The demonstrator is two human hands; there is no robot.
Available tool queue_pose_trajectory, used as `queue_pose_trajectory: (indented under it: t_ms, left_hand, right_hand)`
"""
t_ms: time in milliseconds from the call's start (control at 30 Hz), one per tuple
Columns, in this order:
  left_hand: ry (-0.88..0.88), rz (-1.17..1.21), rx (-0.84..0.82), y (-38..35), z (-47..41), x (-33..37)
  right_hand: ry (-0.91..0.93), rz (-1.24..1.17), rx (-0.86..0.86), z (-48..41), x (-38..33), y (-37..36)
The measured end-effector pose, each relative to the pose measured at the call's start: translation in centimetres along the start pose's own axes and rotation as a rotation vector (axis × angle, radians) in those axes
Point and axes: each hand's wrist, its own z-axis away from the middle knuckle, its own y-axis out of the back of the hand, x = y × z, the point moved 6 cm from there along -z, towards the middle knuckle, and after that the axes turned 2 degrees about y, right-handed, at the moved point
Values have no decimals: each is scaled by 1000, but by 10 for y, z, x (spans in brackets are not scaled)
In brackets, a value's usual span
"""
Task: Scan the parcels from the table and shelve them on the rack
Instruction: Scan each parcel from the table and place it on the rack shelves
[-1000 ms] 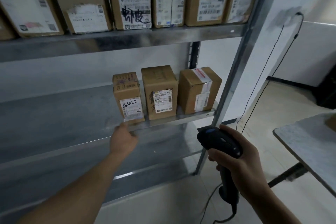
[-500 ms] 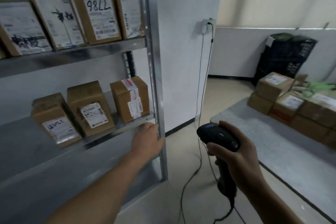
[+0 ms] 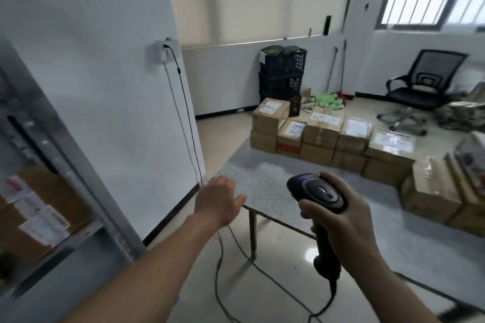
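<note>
The left grip (image 3: 219,200) is released, fingers relaxed, empty. The right grip (image 3: 341,220) grasps the scanner (image 3: 315,193). The parcels (image 3: 324,130) stand in a row on the counter (image 3: 262,186), ahead and right of both grips; the free left grip likely takes one.

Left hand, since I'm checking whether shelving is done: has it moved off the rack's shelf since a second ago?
Yes. The left hand has left the rack and swung right, now open at the table corner.

Beyond the right hand (image 3: 341,220), the grey desk (image 3: 265,181) carries cardboard parcels (image 3: 322,134) stacked two high. Left of the left hand (image 3: 219,200), a rack shelf (image 3: 86,229) bears a labelled box (image 3: 44,207).
</note>
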Motion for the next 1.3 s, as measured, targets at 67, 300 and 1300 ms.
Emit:
queue_pose_trajectory:
  t_ms: [67, 300, 1300]
  left_hand:
    - [-49, 16, -32, -10, -26, 23]
    - [-159, 10, -143, -41, -118, 65]
    - [8, -1, -87, -66, -425, 75]
  right_hand:
    - [-11, 27, 64, -15, 6, 16]
    - [-61, 48, 200, -81, 32, 39]
    - [-144, -34, 105, -376, 114, 27]
